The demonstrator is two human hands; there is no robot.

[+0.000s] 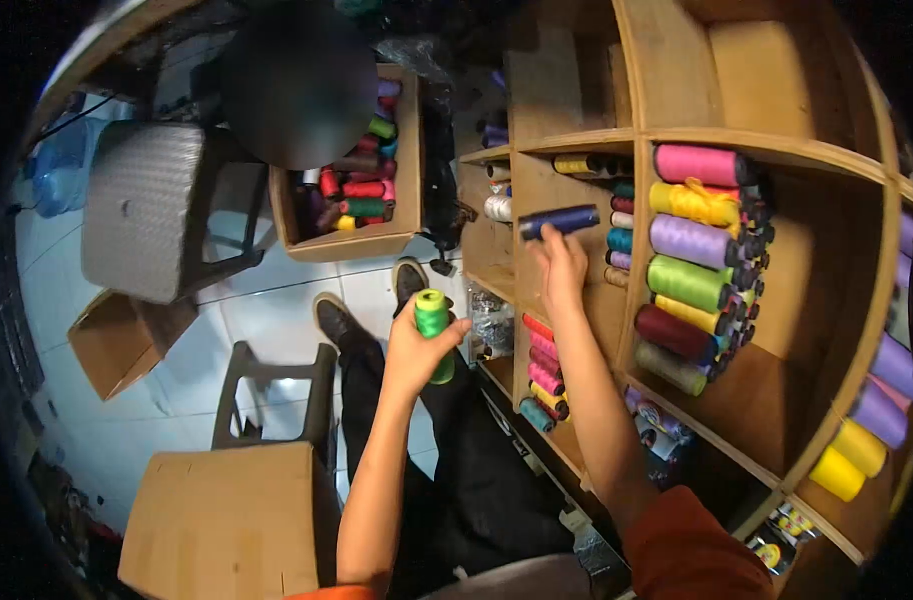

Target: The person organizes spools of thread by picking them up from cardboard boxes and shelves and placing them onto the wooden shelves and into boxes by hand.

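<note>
My left hand (417, 347) is wrapped round a green thread spool (433, 318), held upright above my legs. My right hand (562, 262) is at a shelf compartment, its fingertips at the underside of a dark blue spool (561, 221) that lies sideways. Whether the fingers grip that spool is hard to tell. Beside it, several small spools (620, 240) are stacked against the divider. In the compartment to the right lie pink (697, 164), yellow, lilac (691, 241), green (685, 282) and dark red spools in a stack.
A wooden box (352, 246) holds mixed spools at the upper centre. Left of it stands a grey stool (142, 210); a cardboard box (222, 515) is at the lower left. The wooden shelf (632, 290) fills the right side, with purple and yellow spools at its far edge.
</note>
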